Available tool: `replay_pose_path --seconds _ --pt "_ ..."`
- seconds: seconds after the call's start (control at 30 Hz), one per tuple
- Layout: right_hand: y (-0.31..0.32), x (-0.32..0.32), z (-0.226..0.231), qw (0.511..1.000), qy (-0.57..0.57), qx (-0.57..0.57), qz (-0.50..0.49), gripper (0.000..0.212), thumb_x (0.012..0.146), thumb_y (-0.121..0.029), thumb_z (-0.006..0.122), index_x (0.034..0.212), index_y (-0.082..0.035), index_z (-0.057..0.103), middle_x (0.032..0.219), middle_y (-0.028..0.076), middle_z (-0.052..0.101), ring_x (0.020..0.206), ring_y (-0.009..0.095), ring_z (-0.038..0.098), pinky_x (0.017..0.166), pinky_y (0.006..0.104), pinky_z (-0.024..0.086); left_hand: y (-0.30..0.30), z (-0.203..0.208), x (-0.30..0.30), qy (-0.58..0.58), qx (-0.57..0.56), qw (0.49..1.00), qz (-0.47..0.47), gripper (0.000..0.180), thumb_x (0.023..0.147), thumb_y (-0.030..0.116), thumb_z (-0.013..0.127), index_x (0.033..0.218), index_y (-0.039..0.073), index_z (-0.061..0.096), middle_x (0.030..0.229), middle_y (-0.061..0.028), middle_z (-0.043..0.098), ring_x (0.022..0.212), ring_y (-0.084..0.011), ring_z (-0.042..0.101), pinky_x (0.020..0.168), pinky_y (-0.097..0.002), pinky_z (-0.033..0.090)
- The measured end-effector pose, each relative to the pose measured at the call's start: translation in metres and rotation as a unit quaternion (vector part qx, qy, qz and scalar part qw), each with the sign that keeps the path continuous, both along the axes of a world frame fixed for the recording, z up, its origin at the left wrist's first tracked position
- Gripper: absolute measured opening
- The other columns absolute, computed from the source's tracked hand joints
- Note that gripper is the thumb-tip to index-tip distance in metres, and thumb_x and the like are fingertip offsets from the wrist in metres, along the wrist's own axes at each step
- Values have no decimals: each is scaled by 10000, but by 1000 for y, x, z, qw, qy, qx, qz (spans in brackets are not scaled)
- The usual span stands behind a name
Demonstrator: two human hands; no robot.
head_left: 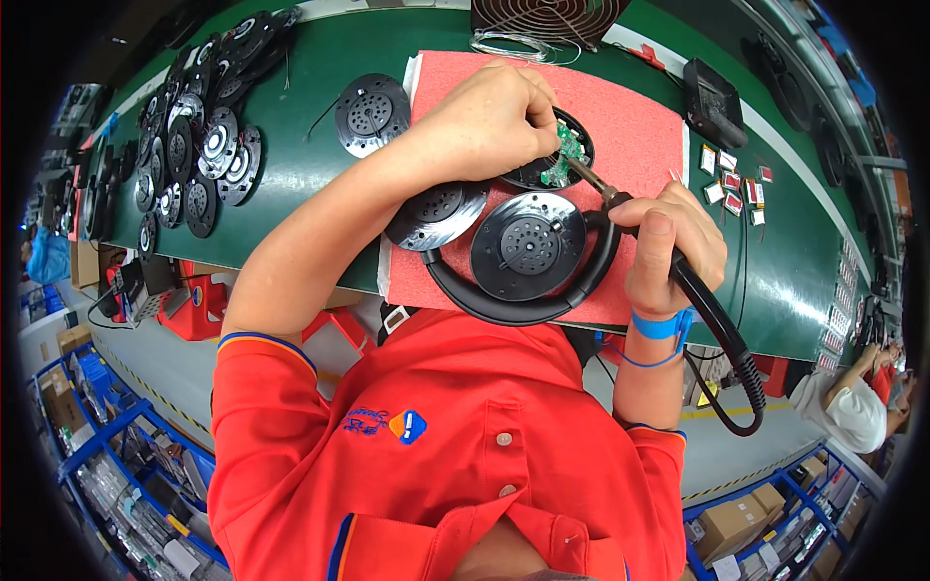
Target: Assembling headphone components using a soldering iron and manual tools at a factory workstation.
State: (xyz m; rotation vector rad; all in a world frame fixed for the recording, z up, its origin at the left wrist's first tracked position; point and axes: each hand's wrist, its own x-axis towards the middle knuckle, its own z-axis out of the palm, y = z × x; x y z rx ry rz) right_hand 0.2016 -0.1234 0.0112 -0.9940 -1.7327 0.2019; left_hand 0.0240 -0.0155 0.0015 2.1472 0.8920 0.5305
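A soldering iron [699, 290] with a black handle is gripped in my right hand [678, 247]. Its metal tip reaches the green circuit board [570, 155] inside a round black ear cup [589, 145]. My left hand [504, 121] is closed in a pinch at the board's left edge; its fingertips hide what they hold. The ear cup belongs to a headphone whose curved black headband [513, 308] lies nearest me. Two round black speaker plates lie beside it: one [529, 247] inside the band, the other [436, 213] partly under my left forearm.
A pink foam mat [639, 116] covers part of the green table [300, 126]. Many speaker plates [199, 145] are heaped at left, with another single plate [372, 114] near the mat. Small battery packs [733, 184] and a black tray [714, 102] sit at right. A fan grille [547, 17] stands behind.
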Motion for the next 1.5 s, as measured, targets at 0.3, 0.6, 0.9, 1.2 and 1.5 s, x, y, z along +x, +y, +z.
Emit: replay_pose_path --seconds 0.3,0.6,0.9,1.2,1.5 --pt "-2 4 0 999 17 15 -22 361 899 -167 473 642 55 595 544 108 548 478 160 445 454 276 310 0 2 0 2 -14 1000 2 134 718 107 652 762 -16 680 982 -106 630 952 -234 569 855 -317 428" --pt "-1 9 -4 999 38 31 -21 216 838 -79 552 646 -3 616 569 65 598 442 159 443 439 279 331 2 -9 1 -95 71 993 -1 107 659 56 641 700 -43 650 807 -148 641 750 -270 617 727 -336 487" --pt "-4 9 -2 998 42 35 -35 359 903 -154 471 629 53 576 571 109 574 486 148 427 460 275 300 2 -4 1 -68 123 988 -60 81 717 71 627 730 -3 657 926 -78 633 945 -253 550 861 -346 435" --pt "-4 12 -3 997 55 43 -46 363 908 -145 456 630 56 573 572 113 576 488 144 414 464 277 288 1 4 5 12 141 986 -82 52 700 40 629 727 1 608 972 -89 617 958 -259 548 853 -347 434" --pt "-6 15 -2 989 98 36 -109 370 904 -137 435 618 68 549 595 124 584 532 151 448 504 289 314 -3 -7 11 -3 162 984 -75 61 702 21 581 704 -9 528 943 -113 582 908 -271 539 787 -344 444"
